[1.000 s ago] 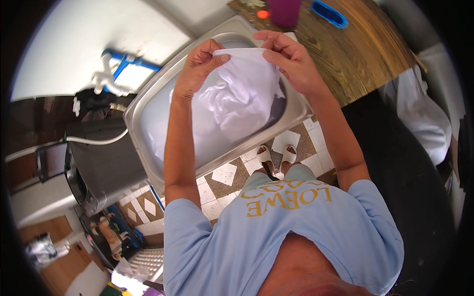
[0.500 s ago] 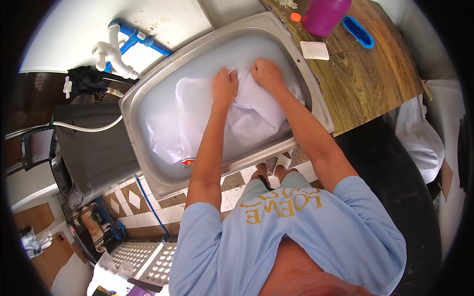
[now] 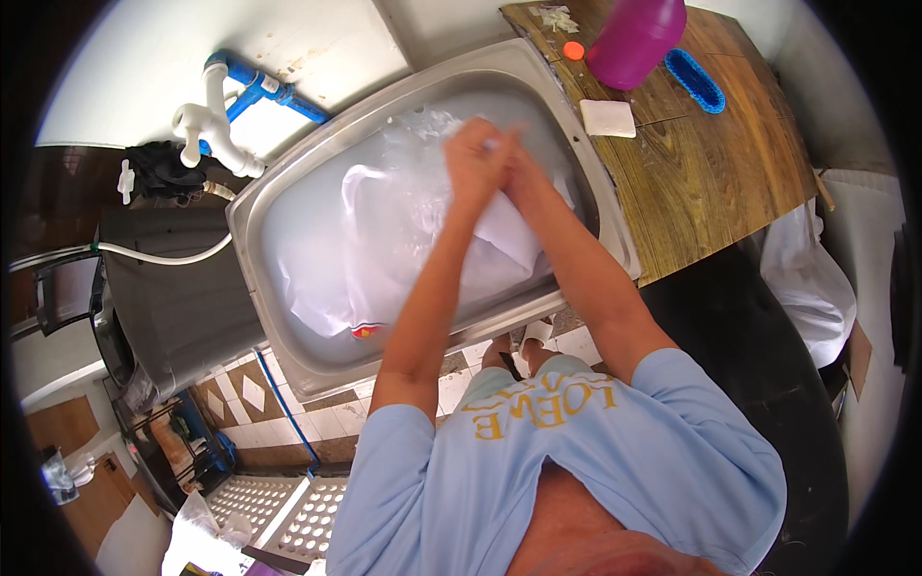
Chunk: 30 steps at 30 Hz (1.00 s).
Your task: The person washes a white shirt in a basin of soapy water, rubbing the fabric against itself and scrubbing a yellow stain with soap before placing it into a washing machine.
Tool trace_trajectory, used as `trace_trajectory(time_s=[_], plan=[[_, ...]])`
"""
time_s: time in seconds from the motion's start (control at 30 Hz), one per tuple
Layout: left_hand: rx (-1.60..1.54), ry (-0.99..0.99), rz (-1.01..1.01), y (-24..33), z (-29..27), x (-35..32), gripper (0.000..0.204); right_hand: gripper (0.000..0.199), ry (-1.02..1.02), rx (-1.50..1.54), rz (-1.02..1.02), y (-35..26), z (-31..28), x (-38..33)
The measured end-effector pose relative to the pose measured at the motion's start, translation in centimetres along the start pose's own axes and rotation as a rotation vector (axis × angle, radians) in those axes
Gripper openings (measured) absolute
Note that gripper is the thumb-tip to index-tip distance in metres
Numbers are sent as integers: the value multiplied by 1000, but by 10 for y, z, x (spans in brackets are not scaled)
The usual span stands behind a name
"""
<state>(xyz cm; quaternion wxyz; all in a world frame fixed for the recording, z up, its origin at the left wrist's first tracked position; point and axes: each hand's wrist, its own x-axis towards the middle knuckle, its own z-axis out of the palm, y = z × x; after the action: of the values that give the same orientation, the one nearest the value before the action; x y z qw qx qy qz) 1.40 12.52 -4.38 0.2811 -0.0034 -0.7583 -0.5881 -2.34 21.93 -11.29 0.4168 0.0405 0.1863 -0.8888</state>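
A metal sink (image 3: 252, 288) holds cloudy water with a white cloth (image 3: 370, 240) spread and bunched in it, a small red and yellow patch at its near edge. My left hand (image 3: 473, 161) and my right hand (image 3: 517, 161) meet above the far right part of the water. Both are closed, and a pale bit of the cloth shows between them. Motion smears the fingers, mostly those of the right hand. The cloth's lower folds lie under my wrists, and the water is stirred up just left of my hands.
A wooden counter (image 3: 711, 192) on the right bears a purple jug (image 3: 636, 43), an orange cap (image 3: 573, 51), a white soap bar (image 3: 608, 118) and a blue brush (image 3: 695, 81). A white tap (image 3: 206, 125) on blue pipe (image 3: 274, 88) juts from the wall at left.
My hands have come together from apart, lifting slightly with the cloth between them. The water beside them now ripples and splashes.
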Motion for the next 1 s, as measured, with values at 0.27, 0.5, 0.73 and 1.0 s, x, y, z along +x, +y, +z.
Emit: trace_trajectory(time_s=[0.27,0.5,0.73,1.0], plan=[[362,-96,-284,-39,-5,16,21,32,273,-35,-148,25,34,-1],[292,-40,215,-26,26,-5,21,28,-323,171,-117,19,-2,4],[318,-122,18,-14,13,-18,9,26,177,-44,-155,20,23,-14],[665,-58,-211,-37,-19,7,38,39,754,-318,-129,10,13,10]])
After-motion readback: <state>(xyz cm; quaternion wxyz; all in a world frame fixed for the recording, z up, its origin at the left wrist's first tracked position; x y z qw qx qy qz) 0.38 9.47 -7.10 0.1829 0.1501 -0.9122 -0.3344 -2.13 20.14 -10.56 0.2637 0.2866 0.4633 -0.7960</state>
